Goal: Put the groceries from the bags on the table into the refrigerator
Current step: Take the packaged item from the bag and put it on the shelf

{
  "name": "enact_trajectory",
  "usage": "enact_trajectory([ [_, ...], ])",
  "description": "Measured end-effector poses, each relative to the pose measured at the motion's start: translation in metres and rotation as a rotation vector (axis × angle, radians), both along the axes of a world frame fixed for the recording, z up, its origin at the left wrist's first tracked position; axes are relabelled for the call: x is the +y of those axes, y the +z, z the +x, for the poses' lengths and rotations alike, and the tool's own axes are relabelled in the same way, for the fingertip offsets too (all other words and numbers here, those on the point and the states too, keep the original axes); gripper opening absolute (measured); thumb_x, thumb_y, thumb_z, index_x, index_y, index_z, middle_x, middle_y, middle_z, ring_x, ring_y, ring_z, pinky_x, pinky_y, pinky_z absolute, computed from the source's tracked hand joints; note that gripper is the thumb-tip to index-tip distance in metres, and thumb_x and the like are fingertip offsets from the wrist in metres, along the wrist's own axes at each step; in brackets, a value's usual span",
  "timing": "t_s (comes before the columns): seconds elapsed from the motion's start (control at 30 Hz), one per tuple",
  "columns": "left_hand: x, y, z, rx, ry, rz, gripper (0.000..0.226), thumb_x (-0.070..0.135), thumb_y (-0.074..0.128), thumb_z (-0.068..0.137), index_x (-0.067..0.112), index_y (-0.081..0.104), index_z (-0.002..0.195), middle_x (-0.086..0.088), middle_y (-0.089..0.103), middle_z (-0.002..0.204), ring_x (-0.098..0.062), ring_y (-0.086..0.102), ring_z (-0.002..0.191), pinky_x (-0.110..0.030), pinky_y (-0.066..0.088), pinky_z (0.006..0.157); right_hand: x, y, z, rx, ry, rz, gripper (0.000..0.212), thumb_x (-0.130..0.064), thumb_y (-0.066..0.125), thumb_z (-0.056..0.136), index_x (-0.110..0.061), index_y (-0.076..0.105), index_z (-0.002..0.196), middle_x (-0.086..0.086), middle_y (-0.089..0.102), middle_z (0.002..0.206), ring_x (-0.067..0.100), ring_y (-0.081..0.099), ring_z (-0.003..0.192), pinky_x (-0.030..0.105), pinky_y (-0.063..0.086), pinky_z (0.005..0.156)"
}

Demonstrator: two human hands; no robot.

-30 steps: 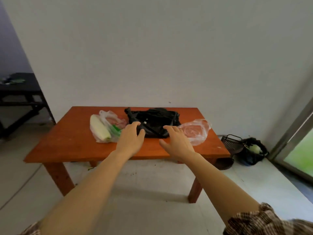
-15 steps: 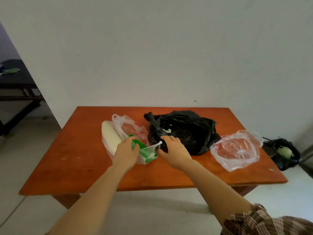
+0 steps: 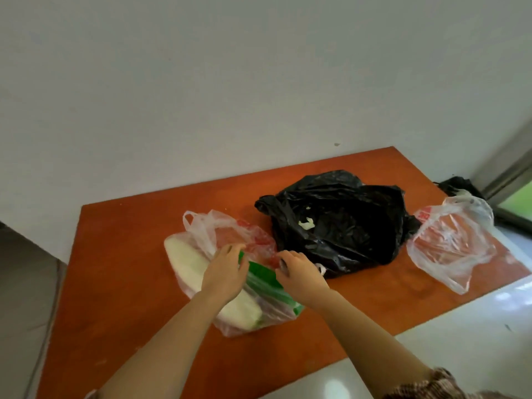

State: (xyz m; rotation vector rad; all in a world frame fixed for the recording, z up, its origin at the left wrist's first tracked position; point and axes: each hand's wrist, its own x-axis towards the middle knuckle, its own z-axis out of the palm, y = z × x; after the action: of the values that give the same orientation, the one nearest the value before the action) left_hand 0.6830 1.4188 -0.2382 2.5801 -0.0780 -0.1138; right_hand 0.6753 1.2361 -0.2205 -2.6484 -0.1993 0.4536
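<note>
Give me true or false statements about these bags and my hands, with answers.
A crumpled black plastic bag lies on the orange-brown wooden table between a left clear plastic bag and a right clear plastic bag. True.
The left hand and the right hand grip the left clear plastic bag, which holds a long pale vegetable and a green packet. True.
The right clear plastic bag is being lifted. False: it lies untouched on the table.
The vegetable lies outside any bag. False: it is inside the left one.
</note>
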Motion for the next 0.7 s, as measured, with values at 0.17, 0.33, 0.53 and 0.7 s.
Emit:
enact_trajectory([
  [0.17, 0.011, -0.027, 0.020, 0.059, -0.117, 0.115, 0.036, 0.030, 0.038, 0.098, 0.019, 0.047, 0.131, -0.001, 0.048, 0.134, -0.021, 0.040, 0.124, -0.032, 0.035, 0.103, 0.014, -0.026, 0.014, 0.170, -0.004, -0.033, 0.033, -0.024, 0.054, 0.095, -0.013, 0.053, 0.126, 0.006, 0.056, 0.125, 0.027, 0.054, 0.115, 0.041, 0.048, 0.094],
  [0.33, 0.016, -0.043, 0.046, 0.164, -0.137, 0.172, 0.039, 0.033, 0.040, 0.097, 0.016, 0.046, 0.132, -0.006, 0.046, 0.135, -0.025, 0.042, 0.124, -0.036, 0.040, 0.099, 0.021, -0.041, 0.027, 0.276, 0.024, -0.160, 0.066, -0.034, 0.069, 0.080, -0.014, 0.041, 0.137, 0.008, 0.045, 0.134, 0.030, 0.044, 0.124, 0.040, 0.044, 0.099],
  [0.53, 0.018, -0.058, 0.068, 0.389, -0.125, 0.215, 0.049, 0.023, 0.041, 0.096, 0.008, 0.034, 0.142, -0.019, 0.038, 0.144, -0.037, 0.042, 0.128, -0.042, 0.040, 0.100, 0.038, -0.055, 0.023, 0.215, 0.071, -0.365, 0.070, -0.024, 0.068, 0.083, -0.005, 0.033, 0.140, 0.012, 0.038, 0.137, 0.031, 0.037, 0.129, 0.042, 0.046, 0.095],
  [0.7, 0.013, -0.050, 0.079, 0.491, -0.204, 0.325, 0.025, 0.017, 0.049, 0.089, 0.003, 0.062, 0.106, -0.018, 0.064, 0.110, -0.034, 0.060, 0.098, -0.037, 0.048, 0.079, 0.035, -0.052, 0.027, 0.210, -0.210, -0.271, 0.077, -0.028, 0.072, 0.078, -0.004, 0.030, 0.138, 0.014, 0.039, 0.134, 0.034, 0.040, 0.122, 0.043, 0.047, 0.095],
])
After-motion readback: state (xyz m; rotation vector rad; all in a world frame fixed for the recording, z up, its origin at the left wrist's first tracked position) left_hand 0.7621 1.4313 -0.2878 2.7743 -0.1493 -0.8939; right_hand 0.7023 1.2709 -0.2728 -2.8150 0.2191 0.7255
